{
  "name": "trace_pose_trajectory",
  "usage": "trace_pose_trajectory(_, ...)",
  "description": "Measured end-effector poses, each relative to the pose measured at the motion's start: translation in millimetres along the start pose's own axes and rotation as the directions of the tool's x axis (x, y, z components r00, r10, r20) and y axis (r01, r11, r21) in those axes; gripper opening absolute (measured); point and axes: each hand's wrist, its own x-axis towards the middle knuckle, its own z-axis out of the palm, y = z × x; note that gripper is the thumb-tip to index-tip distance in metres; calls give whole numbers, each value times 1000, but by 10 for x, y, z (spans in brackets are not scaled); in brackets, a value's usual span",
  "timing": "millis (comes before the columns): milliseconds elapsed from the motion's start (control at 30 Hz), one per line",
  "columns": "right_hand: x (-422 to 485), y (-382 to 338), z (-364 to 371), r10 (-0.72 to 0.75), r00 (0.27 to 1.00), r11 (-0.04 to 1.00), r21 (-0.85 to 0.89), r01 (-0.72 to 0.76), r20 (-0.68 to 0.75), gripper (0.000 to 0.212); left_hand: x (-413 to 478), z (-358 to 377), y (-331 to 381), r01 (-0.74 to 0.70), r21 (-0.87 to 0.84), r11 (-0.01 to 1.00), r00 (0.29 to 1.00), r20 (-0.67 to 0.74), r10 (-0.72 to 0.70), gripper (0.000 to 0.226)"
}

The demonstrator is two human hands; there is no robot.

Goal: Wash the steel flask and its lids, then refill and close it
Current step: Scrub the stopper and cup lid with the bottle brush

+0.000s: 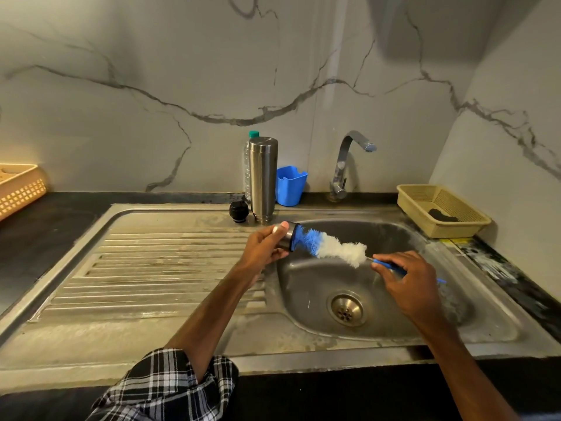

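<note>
The steel flask [263, 179] stands upside down at the back rim of the sink. Its black inner stopper [239, 210] lies just to its left. My left hand [264, 246] grips the steel cup lid [287, 237] on its side above the basin's left edge. A blue and white bottle brush [331, 246] has its blue tip inside the lid. My right hand [406, 276] pinches the brush's thin blue handle over the basin.
The steel sink [358, 287] has a ribbed drainboard [158, 268] on the left and a tap [349, 165] behind, not running. A blue holder [290, 186] and a clear bottle [247, 168] stand by the flask. A beige basket [441, 209] sits right; another basket [21, 188] sits far left.
</note>
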Motion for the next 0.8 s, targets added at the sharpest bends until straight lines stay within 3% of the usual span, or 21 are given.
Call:
trace_pose_trajectory(133, -1, -23, 0, -11, 998, 1000, 8, 10, 66, 17, 15, -23, 33, -17, -49, 999, 1000, 5, 17, 41)
trace_pose_trajectory(200, 4, -71, 6, -1, 980, 1000, 21, -3, 197, 11, 13, -46, 45, -48, -59, 997, 999, -6, 47, 38)
trace_pose_trajectory(300, -18, -142, 12, 40, 938, 999, 6, -45, 345, 37, 35, -74, 25, -99, 40, 994, 995, -25, 100, 41)
trace_pose_trajectory(367, -23, -137, 21, 50, 939, 997, 31, -65, 341, 43, 57, -97, 13, -96, 78, 992, 995, -28, 99, 44)
trace_pose_trajectory(467, -1, -133, 19, 55, 938, 990, 103, -95, 341, 18, 73, -108, 21, -91, 97, 991, 994, -46, 96, 43)
trace_pose_trajectory(533, 5, -111, 23, 38, 958, 991, 110, -71, 283, 22, 73, -101, 25, -91, 92, 992, 994, -53, 96, 42)
trace_pose_trajectory(667, 12, -62, 12, -68, 997, 998, -17, 69, 48, 22, 44, -73, 47, -81, 74, 994, 996, -40, 84, 38)
trace_pose_trajectory(767, 1, -117, -35, -118, 993, 990, -72, 120, 23, 9, 9, -56, 90, -72, 30, 997, 997, -26, 73, 34)
trace_pose_trajectory(800, -8, -152, -43, -97, 994, 991, -89, 101, 50, 19, 5, -54, 102, -63, 7, 998, 998, -23, 63, 33)
